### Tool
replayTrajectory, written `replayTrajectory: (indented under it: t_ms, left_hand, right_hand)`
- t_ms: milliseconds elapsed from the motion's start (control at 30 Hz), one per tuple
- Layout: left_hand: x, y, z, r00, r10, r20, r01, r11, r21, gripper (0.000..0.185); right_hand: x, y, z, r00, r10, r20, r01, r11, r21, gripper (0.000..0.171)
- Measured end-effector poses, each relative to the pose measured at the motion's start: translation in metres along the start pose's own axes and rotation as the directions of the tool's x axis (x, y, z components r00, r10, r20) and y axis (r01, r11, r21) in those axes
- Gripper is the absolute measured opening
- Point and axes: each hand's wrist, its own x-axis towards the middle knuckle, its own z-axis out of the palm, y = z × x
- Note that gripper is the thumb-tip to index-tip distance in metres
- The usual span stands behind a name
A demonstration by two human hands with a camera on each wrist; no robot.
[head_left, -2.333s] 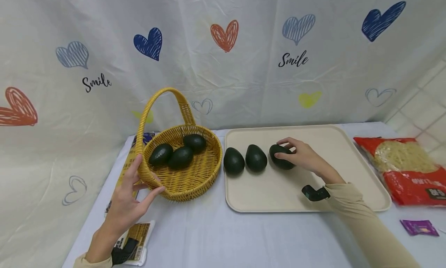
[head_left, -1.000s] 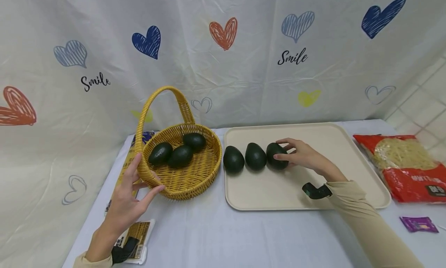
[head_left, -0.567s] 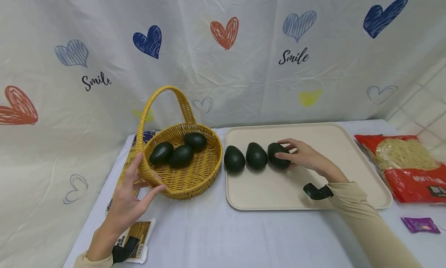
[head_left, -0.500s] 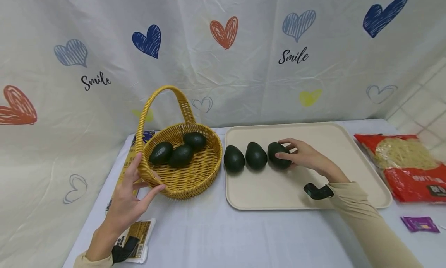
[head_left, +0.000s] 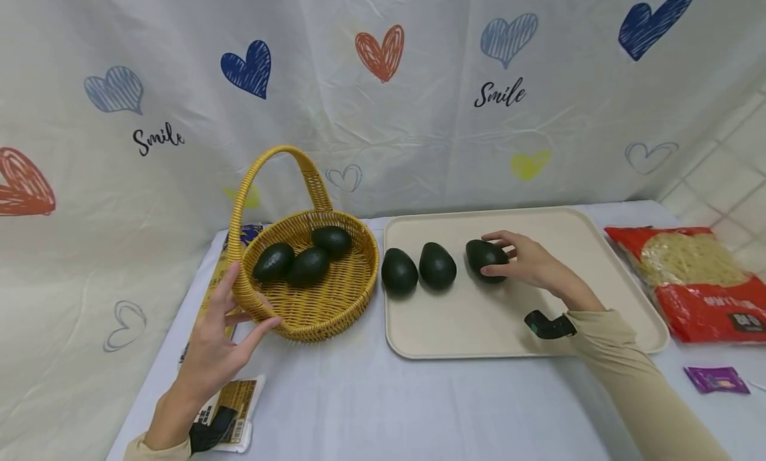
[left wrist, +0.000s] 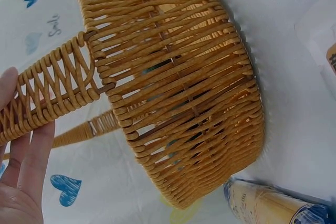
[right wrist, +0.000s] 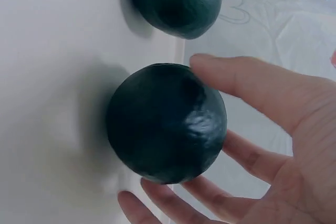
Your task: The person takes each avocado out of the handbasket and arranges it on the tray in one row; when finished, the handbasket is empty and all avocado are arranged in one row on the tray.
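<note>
A yellow wicker basket with a tall handle holds three dark green avocados. My left hand rests on its near-left rim, fingers straight beside the handle and thumb against the wall; the left wrist view shows those fingers next to the basket. On the cream tray two avocados stand side by side. A third avocado sits right of them, gripped by my right hand between thumb and fingers. It fills the right wrist view as the avocado.
A red noodle packet lies right of the tray, with a purple sachet near the front. A printed packet lies under my left wrist and a yellow package behind the basket. A heart-print cloth hangs at the back.
My right hand has shifted its avocado to the right, opening a gap from the other two on the tray. The left hand and basket have not moved.
</note>
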Motion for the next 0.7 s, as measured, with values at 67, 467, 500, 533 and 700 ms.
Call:
replayTrajectory:
  t_ms: [67,467,500,533,700]
  left_hand:
    - [0.0,0.0,0.0,1.0,-0.001,-0.005,0.001,1.0,0.004,0.093]
    - [-0.001,-0.001,0.0,1.0,0.0,-0.008,0.0,1.0,0.006,0.093]
    - [-0.001,0.0,0.0,1.0,0.002,-0.009,-0.002,1.0,0.004,0.092]
    - [-0.001,0.0,0.0,1.0,0.003,-0.011,-0.003,1.0,0.002,0.091]
    - [0.0,0.0,-0.001,1.0,0.005,-0.01,-0.005,1.0,-0.007,0.091]
  right_hand:
    - [0.001,0.0,-0.001,1.0,-0.009,-0.003,0.008,1.0,-0.007,0.072]
    - [0.005,0.002,0.0,1.0,-0.012,-0.029,0.011,1.0,-0.029,0.066]
    - [0.004,0.001,0.001,1.0,-0.004,-0.028,0.003,1.0,-0.02,0.066]
    - [0.004,0.001,0.003,1.0,0.001,-0.028,-0.001,1.0,-0.012,0.066]
    - [0.001,-0.003,0.009,1.0,0.024,-0.017,-0.023,0.999,0.035,0.065]
